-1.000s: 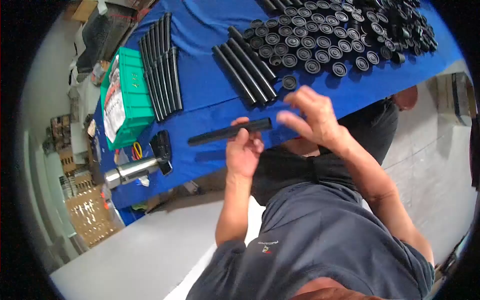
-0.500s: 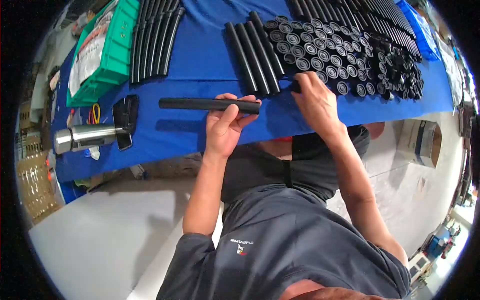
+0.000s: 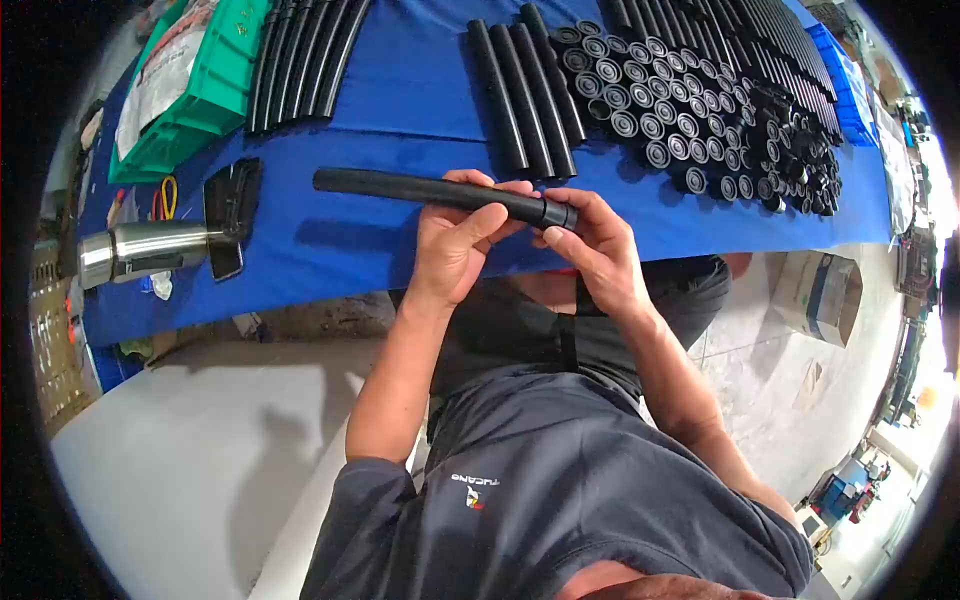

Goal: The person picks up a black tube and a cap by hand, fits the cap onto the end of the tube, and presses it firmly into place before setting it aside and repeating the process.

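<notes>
A long black tube [image 3: 385,187] lies across my left hand [image 3: 455,235], its fingers and thumb closed around it near the right end. At that end, my right hand [image 3: 602,250] pinches a short black ringed cap [image 3: 560,214] between thumb and fingers. Cap and tube line up end to end, right against each other. Both are held above the front part of the blue-covered table [image 3: 380,150]. Just beyond my hands, several similar black tubes [image 3: 520,100] rest side by side. To their right stand many round black caps [image 3: 660,110] in a dense group.
At the left are a green crate [image 3: 205,90] with a white bag, a steel flask [image 3: 150,250] and a dark phone-like device [image 3: 232,215]. More tubes [image 3: 305,65] lie beside the crate. A blue bin [image 3: 845,85] sits far right; a cardboard box [image 3: 820,290] is on the floor.
My right hand has come left from the edge of the cap group, bringing a cap to the tube's end. The tube now tilts down slightly to the right. The whole view has shifted a little.
</notes>
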### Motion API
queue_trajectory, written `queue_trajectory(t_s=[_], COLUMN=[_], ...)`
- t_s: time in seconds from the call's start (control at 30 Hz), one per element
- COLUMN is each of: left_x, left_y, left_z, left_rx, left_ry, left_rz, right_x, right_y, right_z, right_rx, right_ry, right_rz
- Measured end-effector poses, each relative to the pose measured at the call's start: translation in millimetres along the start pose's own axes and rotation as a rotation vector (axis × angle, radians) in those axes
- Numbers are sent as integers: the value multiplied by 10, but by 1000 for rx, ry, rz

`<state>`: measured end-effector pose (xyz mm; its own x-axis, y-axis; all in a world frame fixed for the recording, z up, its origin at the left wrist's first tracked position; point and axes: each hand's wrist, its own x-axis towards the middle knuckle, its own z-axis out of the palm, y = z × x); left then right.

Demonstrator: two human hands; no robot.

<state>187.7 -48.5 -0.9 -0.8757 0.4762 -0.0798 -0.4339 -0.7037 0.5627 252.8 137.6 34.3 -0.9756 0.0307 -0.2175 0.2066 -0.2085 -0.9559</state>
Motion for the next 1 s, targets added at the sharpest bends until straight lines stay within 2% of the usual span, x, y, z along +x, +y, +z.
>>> queue_trajectory(t_s=[0.03, 0.23, 0.33, 0.43, 0.63, 0.73, 0.87, 0.97, 1.0], left_x=[0, -13, -2, -7, -12, -18, 24, 38, 19], left_y=[5, -11, -26, -41, -49, -53, -5, 147, 145], left_z=[1, -9, 20, 26, 33, 40, 21, -4, -55], left_rx=[-2, 4, 29, 31, 10, 55, 139, -149, -143], left_ry=[5, 23, 48, 70, 113, 117, 45, 70, 41], left_rz=[-6, 9, 30, 39, 40, 41, -1, 56, 28], right_x=[0, 36, 68, 80, 120, 116, 61, -1, -13], right_y=[-11, -178, -194, -130, -130, -135, -97, -48, -25], right_z=[9, 17, 23, 16, 48, 33, -49, -173, -213], right_rx=[24, -597, -671, -623, -733, -735, -617, -549, -503], right_ry=[4, -26, -21, -18, -20, -17, -7, 11, 11], right_rz=[-1, -327, -427, -396, -549, -545, -416, -332, -320])
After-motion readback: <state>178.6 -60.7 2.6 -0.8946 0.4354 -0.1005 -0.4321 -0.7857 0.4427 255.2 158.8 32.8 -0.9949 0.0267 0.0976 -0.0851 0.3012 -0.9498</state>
